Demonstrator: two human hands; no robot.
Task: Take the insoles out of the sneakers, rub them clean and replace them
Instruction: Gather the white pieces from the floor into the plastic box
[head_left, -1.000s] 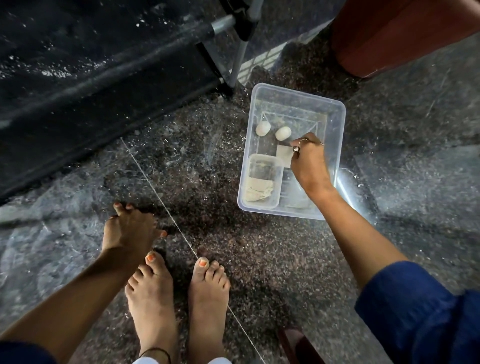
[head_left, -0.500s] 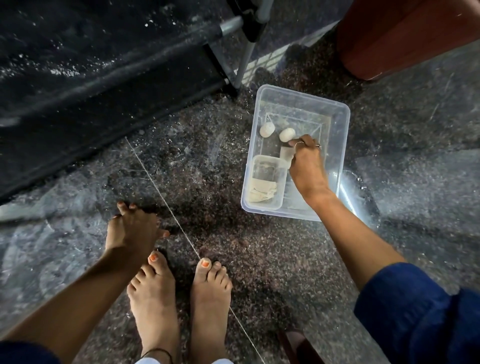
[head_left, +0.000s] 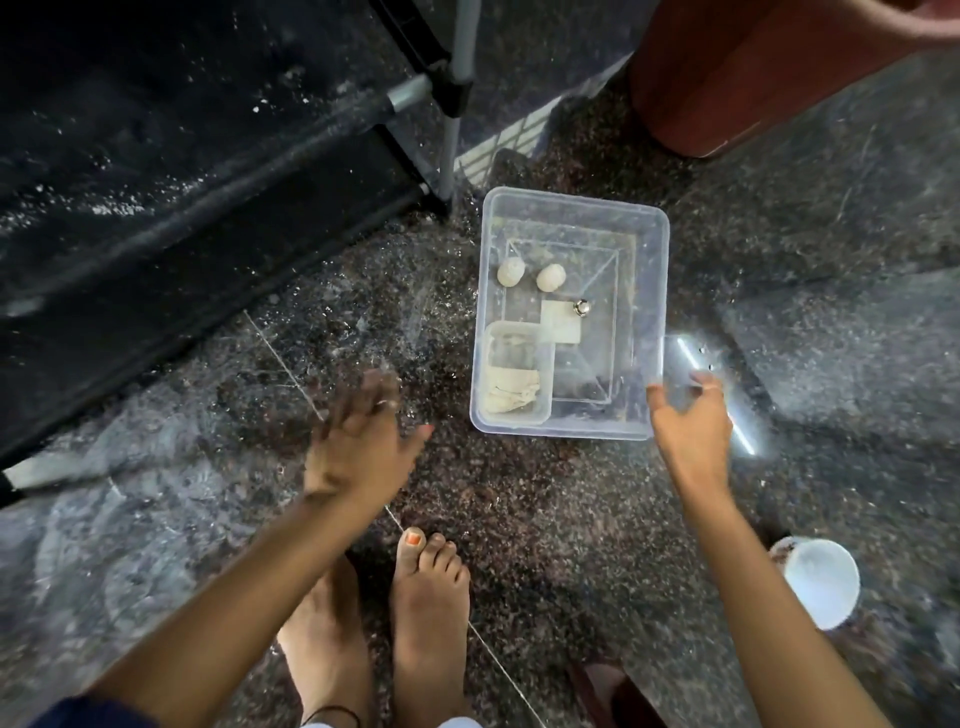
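Observation:
No sneaker or insole is in view. A clear plastic bin (head_left: 652, 244) stands on the speckled stone floor. In it lie two whitish round lumps (head_left: 550, 277), a white square pad (head_left: 560, 322), a small shiny metal piece (head_left: 581, 307) and a smaller clear tub (head_left: 545, 358) with a folded beige cloth (head_left: 511, 393). My right hand (head_left: 688, 421) is at the bin's near right corner, outside it, fingers apart and holding nothing. My left hand (head_left: 358, 447) hovers blurred over the floor left of the bin, fingers spread and empty.
A black fabric rack (head_left: 182, 171) with a metal pole (head_left: 457, 93) fills the upper left. A red-brown container (head_left: 753, 78) stands at the upper right. A white cup (head_left: 823, 584) sits on the floor by my right forearm. My bare feet (head_left: 426, 613) are below the bin.
My right hand has come out of the bin, leaving the white pad, and now sits at the near right corner. My left hand has lifted off the floor and swung right.

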